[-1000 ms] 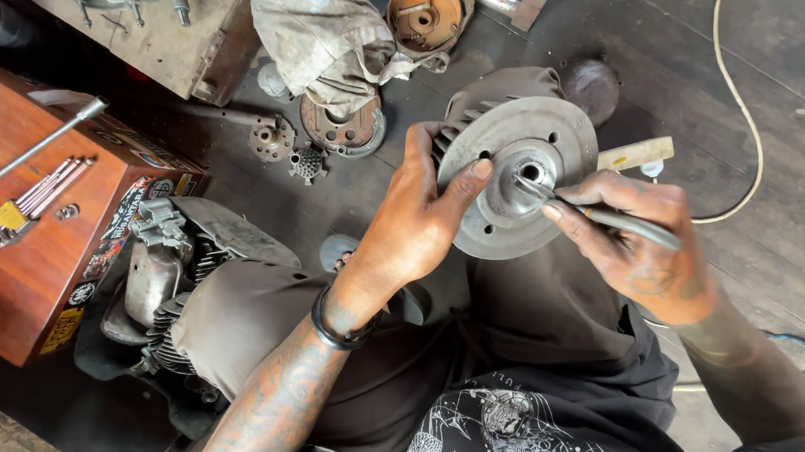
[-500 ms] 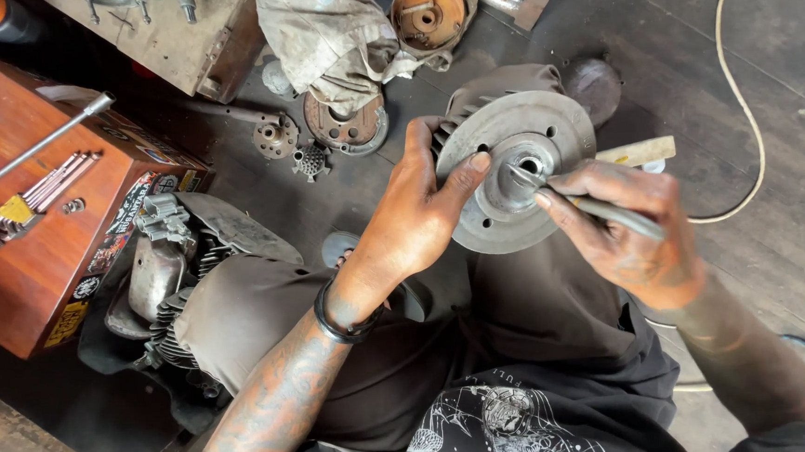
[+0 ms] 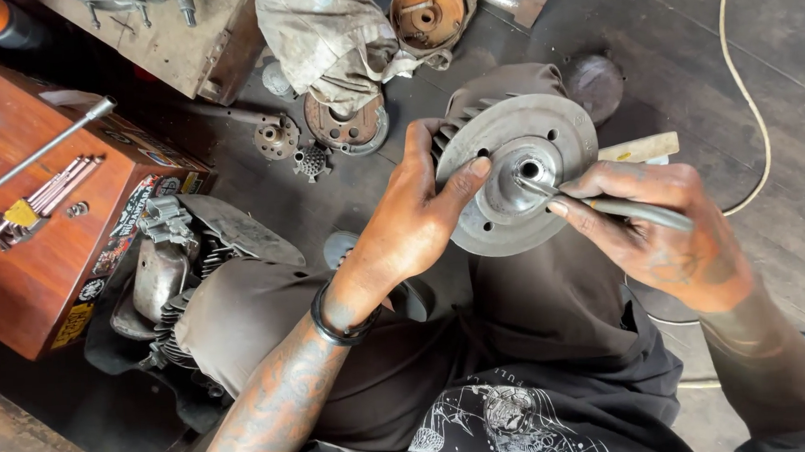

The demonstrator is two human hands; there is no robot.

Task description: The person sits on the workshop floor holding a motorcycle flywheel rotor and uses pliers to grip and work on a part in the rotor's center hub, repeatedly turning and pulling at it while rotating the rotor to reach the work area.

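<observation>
- Nearest the camera, at about six o'clock, the person's lap in dark trousers and a black printed shirt fills the lower frame; both forearms reach up from it.
- The left hand (image 3: pixel 412 225) is clenched around the rim of a round metal flywheel (image 3: pixel 548 166), thumb laid across its flat face and fingers wrapped behind at the finned edge. The disc sits just above centre, at about one o'clock, tilted toward the person and propped over the knee.
- The right hand (image 3: pixel 659 238), at three o'clock, grips a slim dark tool (image 3: pixel 620 207) like a pen, its tip touching the raised hub beside the centre hole.
- My judgement: the flywheel is cast metal, heavy and stiff, likely greasy and so somewhat slippery. The rim is the sound place to hold it, with a thumb on the face to steady it; the thin fins at the back edge look like the part most easily chipped.
- At nine o'clock, beside the left thigh, a small finned engine block (image 3: pixel 168 268) lies on the floor.
- Farther at ten o'clock, a reddish wooden box (image 3: pixel 42 276) carries a T-handled wrench (image 3: pixel 44 150) and a set of hex keys.
- At twelve o'clock lie a dirty rag (image 3: pixel 330 35), a small sprocket (image 3: pixel 311 160), and an orange round housing (image 3: pixel 427 10).
- A pale cable (image 3: pixel 750 93) curves at two o'clock.
</observation>
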